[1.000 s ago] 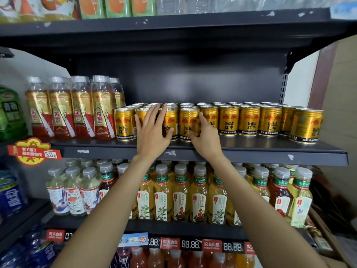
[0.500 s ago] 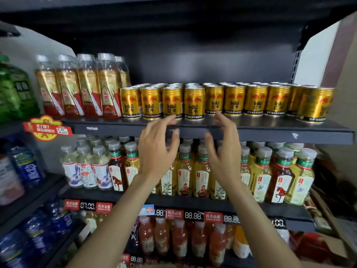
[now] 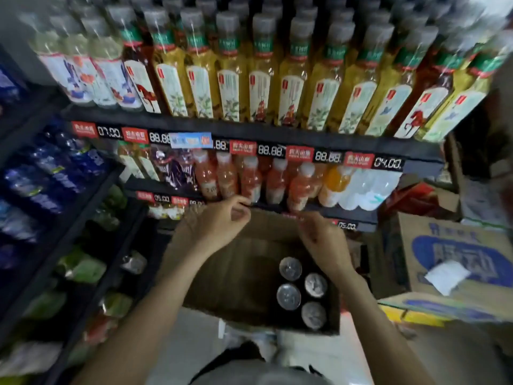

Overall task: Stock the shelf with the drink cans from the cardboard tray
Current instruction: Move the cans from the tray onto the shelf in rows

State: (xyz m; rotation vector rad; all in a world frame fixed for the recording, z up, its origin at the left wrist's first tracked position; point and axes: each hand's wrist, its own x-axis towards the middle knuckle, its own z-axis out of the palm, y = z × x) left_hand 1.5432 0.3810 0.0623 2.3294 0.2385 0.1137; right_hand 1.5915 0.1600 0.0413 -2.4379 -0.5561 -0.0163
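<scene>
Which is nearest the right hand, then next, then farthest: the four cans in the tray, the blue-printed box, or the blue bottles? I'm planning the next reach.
1. Cans: in the tray, just below the right hand.
2. Blue-printed box: off to the right, on the floor side.
3. Blue bottles: far left, on the side shelf.
</scene>
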